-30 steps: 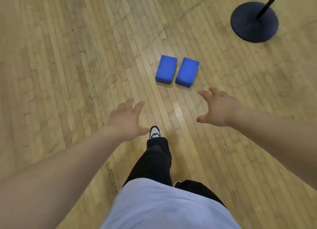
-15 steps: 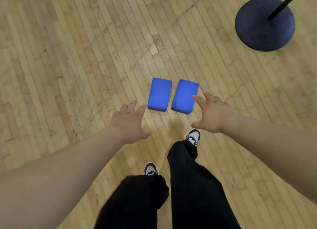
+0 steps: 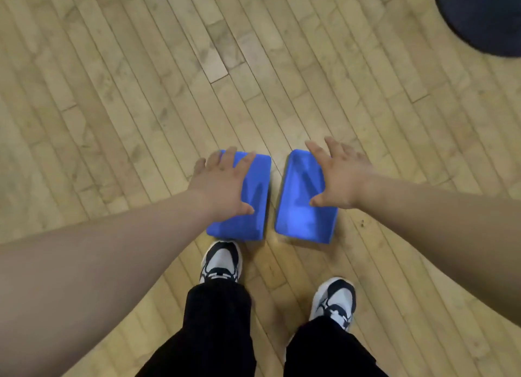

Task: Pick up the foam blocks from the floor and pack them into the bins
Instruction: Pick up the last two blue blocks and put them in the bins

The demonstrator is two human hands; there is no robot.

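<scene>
1. Nearest the camera, a person seen from above stands in black trousers point(image 3: 217, 328) and black-and-white sneakers point(image 3: 221, 263) on a wooden floor point(image 3: 141, 94). The left toe is just beside the near end of one block.
2. Two bare forearms reach forward and down from the lower corners.
3. The left hand point(image 3: 222, 184) is spread flat, fingers straight, over the left foam block point(image 3: 253, 210). Its fingers extend past the block's outer edge and it grasps nothing.
4. The right hand point(image 3: 341, 176) is likewise splayed and released over the outer side of the right foam block point(image 3: 298, 207).
5. Whether either palm touches the foam cannot be told.
6. Both blue blocks lie flat on the floor, side by side, a narrow gap between them.
7. The step in hand appears to be the pickup: next, each hand would likely need to close across its block's width and lift.
8. No bins are in view, so finding them would likely call for turning.
9. Farthest, at the top right, sits a round dark base point(image 3: 485, 15), well apart from the blocks.
</scene>
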